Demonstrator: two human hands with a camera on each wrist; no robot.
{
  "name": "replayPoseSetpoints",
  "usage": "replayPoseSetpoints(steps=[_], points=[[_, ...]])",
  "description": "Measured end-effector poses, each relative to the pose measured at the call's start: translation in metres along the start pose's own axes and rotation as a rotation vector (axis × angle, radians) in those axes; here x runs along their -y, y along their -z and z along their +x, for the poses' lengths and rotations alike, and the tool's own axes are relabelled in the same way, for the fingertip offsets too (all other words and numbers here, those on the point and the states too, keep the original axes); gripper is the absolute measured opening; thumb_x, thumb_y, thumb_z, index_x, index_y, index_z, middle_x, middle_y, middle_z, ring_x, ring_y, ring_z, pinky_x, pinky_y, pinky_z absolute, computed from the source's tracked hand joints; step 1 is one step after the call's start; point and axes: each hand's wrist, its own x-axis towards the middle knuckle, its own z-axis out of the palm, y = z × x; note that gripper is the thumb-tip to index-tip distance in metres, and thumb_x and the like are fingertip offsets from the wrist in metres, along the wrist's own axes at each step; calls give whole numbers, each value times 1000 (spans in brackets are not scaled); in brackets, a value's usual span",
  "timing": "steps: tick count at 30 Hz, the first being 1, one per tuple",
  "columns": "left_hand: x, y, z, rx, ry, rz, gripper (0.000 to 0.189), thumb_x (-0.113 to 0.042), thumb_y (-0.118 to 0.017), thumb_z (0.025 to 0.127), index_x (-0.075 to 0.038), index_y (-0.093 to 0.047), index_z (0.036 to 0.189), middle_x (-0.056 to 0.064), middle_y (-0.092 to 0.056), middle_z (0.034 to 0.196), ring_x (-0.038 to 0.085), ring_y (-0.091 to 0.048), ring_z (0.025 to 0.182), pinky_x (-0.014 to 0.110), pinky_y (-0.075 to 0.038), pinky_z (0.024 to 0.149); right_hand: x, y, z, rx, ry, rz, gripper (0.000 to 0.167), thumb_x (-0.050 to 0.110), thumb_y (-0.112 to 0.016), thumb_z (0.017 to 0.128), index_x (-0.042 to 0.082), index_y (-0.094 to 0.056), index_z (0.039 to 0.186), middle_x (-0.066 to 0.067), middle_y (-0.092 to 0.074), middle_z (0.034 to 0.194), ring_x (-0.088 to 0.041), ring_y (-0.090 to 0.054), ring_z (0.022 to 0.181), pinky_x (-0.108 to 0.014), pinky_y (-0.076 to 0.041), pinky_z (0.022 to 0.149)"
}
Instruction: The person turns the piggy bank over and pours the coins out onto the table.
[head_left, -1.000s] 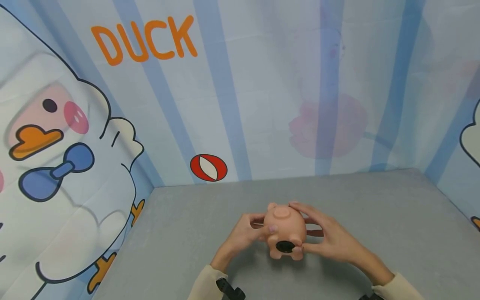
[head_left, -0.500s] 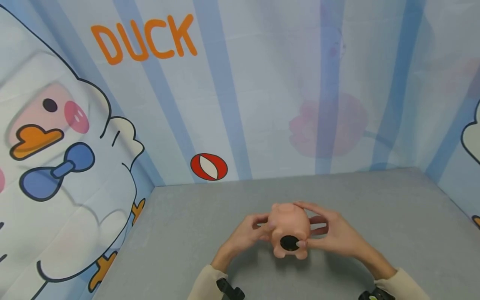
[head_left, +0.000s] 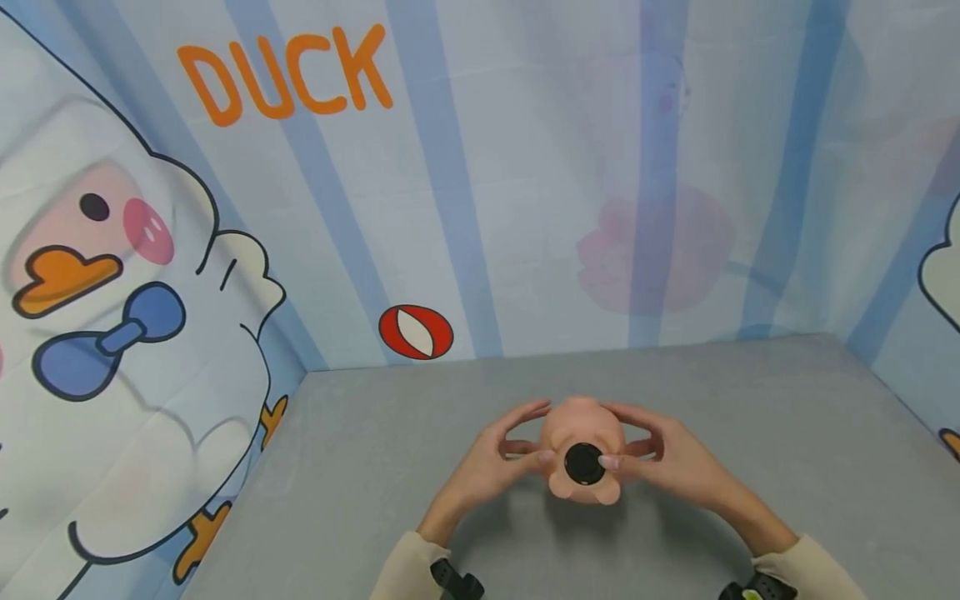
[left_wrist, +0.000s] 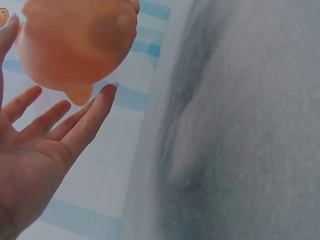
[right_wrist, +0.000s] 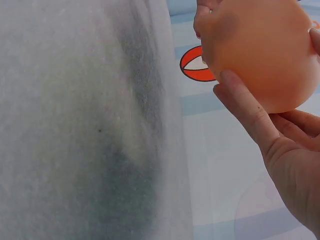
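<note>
A pink piggy bank (head_left: 579, 427) is held up between both hands over the grey table, its round black plug (head_left: 584, 463) facing the head camera. My left hand (head_left: 491, 454) holds its left side, thumb near the plug and fingers spread around the far side. In the left wrist view, the left fingertips (left_wrist: 107, 92) are close to a small protruding part of the bank (left_wrist: 75, 45). On the opposite side my right hand (head_left: 678, 458) grips it, with the thumb tip at the plug's edge. The right wrist view has the index finger (right_wrist: 242, 95) along the smooth body (right_wrist: 265, 45).
The grey tabletop (head_left: 390, 467) spreads around both hands. A striped blue-and-white cloth backdrop (head_left: 525, 167) rises behind it, printed with a large duck (head_left: 187, 417) on the left and a red ball (head_left: 417, 332). Black straps (head_left: 457, 581) cross the wrists.
The piggy bank has tilted back, bringing its underside and black plug toward the head camera, and has shifted slightly right. The left fingers have moved up along its side.
</note>
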Motion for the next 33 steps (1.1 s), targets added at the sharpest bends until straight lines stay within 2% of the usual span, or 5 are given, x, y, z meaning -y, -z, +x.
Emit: replayPoseSetpoints(steps=[6, 20, 27, 30, 33], points=[[-2, -2, 2, 47, -14, -47, 69, -36, -76, 98, -31, -46, 160, 4, -46, 164, 14, -76, 113, 36, -67, 91, 0, 0, 0, 42, 2, 43, 65, 15, -66, 104, -1, -38, 160, -34, -38, 162, -8, -77, 108, -37, -68, 81], [-6, -6, 0, 18, -14, -78, 67, -35, -78, 97, -28, -50, 157, 5, -51, 160, 17, -77, 112, 32, -65, 94, 3, -1, -2, 56, -21, 23, 66, 18, -66, 105, 2, -36, 162, -32, -34, 165, -4, -74, 113, -32, -66, 87], [-2, -11, 0, -26, -20, -72, 64, -33, -79, 96, -29, -53, 154, 6, -53, 159, 16, -79, 106, 31, -66, 90, 6, 1, -4, -22, 27, -169, 64, 24, -67, 105, 11, -40, 161, -23, -43, 163, -18, -69, 123, -33, -63, 96], [0, -11, 0, -39, -6, -81, 60, -32, -78, 96, -31, -55, 152, 7, -54, 158, 19, -79, 104, 32, -67, 86, 7, 0, -5, -57, 105, -265, 67, 23, -72, 102, 16, -42, 161, -19, -49, 160, -28, -66, 127, -40, -61, 101], [2, -13, 2, -47, 17, -108, 57, -31, -77, 98, -30, -56, 151, 11, -57, 154, 22, -80, 100, 34, -68, 80, 6, -2, -7, -79, 202, -343, 79, 22, -82, 94, 20, -41, 161, -17, -51, 158, -27, -63, 130, -41, -60, 104]])
